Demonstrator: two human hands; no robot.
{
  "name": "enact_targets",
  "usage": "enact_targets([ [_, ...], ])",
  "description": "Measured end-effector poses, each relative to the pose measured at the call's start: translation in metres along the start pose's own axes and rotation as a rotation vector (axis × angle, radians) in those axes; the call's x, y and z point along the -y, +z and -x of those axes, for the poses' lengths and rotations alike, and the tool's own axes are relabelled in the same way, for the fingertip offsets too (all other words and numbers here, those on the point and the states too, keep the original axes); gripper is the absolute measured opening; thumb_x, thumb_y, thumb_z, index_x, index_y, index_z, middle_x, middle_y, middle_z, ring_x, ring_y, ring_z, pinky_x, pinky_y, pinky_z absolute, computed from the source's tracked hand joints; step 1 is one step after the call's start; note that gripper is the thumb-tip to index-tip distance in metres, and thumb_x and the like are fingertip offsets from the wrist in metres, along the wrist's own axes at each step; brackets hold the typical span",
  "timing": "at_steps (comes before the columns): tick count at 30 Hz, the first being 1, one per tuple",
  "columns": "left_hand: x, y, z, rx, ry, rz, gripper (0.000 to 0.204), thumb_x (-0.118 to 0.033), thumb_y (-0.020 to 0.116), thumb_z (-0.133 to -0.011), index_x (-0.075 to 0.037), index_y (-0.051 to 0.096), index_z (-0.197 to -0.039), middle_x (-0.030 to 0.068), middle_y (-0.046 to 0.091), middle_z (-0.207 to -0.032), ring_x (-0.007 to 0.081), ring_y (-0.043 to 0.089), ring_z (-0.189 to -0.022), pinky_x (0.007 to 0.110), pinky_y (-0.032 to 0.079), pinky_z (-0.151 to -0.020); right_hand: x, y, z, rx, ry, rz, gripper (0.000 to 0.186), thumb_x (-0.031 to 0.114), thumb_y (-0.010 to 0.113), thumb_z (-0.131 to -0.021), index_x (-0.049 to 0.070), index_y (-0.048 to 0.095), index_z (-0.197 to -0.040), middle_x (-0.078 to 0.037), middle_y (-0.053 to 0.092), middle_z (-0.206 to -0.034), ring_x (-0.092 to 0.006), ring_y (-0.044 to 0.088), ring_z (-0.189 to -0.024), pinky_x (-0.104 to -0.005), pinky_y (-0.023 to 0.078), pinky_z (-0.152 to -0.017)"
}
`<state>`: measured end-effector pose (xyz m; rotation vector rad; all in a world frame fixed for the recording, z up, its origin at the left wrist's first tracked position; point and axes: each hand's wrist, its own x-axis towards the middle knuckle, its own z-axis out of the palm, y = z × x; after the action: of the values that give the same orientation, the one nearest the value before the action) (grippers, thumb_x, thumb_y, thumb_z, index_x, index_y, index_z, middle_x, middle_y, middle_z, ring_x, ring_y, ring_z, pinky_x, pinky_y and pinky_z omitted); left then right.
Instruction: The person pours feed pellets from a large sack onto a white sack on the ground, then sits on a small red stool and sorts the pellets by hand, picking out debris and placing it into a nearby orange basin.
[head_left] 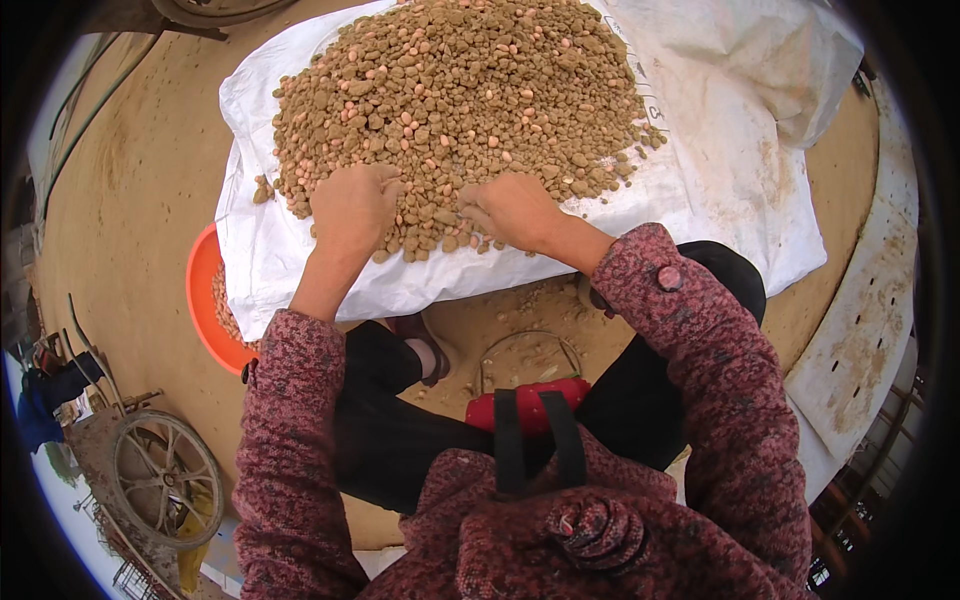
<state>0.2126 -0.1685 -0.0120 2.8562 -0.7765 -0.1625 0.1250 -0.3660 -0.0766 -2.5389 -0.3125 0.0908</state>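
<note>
A wide heap of brown soil clods point(440, 110) mixed with pinkish peanut kernels point(406, 118) is spread over a white sheet point(690, 190). At the heap's near left edge is my left hand point(352, 208), its fingers curled in among the clods. My right hand point(512, 208) rests a little to the right, thumb and fingers pinched together at the near edge. Whatever either hand has between its fingertips is hidden or too small to name. An orange basin point(202, 300) with kernels in it stands left of the sheet, partly covered by the sheet's edge.
My legs point(400, 430) and a red cushion-like thing point(530, 402) are below the sheet's near edge. A spoked wheel point(167, 478) on a cart stands at lower left. Dark hoses point(95, 130) run along the upper left. A pale perforated strip point(870, 320) borders the right.
</note>
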Motion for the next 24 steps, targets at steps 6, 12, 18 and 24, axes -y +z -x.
enact_targets([
  [6,-0.019,0.047,0.013,0.208,0.223,-0.010,0.019,-0.032,0.068,-0.079,-0.015,0.073,-0.085,0.0117,0.066,-0.070,0.0313,0.065,-0.070,0.042,0.051,-0.065,0.011,0.017,0.005,0.110,0.007,0.162,0.012,0.022,0.065,-0.080,0.011,0.066,-0.085,-0.013,0.066,-0.069,-0.0332,0.066,-0.067,-0.0452,0.050,-0.058],
  [12,-0.001,0.033,0.010,0.183,-0.052,0.021,0.018,-0.030,0.069,-0.077,-0.014,0.073,-0.083,0.0123,0.066,-0.069,0.0306,0.065,-0.071,0.042,0.051,-0.062,0.011,0.021,-0.001,0.125,0.038,0.215,0.009,0.015,0.064,-0.077,0.008,0.065,-0.083,-0.013,0.066,-0.069,-0.0317,0.068,-0.068,-0.0433,0.050,-0.056],
  [18,-0.001,0.015,0.018,0.167,-0.103,0.064,0.041,-0.035,0.075,-0.075,-0.020,0.070,-0.113,0.0123,0.069,-0.076,0.0306,0.067,-0.073,0.041,0.052,-0.065,0.019,0.030,-0.008,0.115,0.007,0.320,0.008,0.013,0.061,-0.078,0.007,0.065,-0.081,-0.013,0.067,-0.070,-0.0287,0.068,-0.065,-0.0407,0.051,-0.054],
  [24,-0.009,0.000,0.021,0.218,-0.256,0.963,0.033,-0.032,0.071,-0.084,0.000,0.069,-0.095,0.0037,0.061,-0.067,0.0158,0.054,-0.052,0.029,0.044,-0.049,0.034,0.041,-0.009,0.142,-0.041,0.583,0.013,0.019,0.063,-0.081,0.008,0.068,-0.076,-0.007,0.067,-0.068,-0.0230,0.069,-0.069,-0.0359,0.051,-0.058],
])
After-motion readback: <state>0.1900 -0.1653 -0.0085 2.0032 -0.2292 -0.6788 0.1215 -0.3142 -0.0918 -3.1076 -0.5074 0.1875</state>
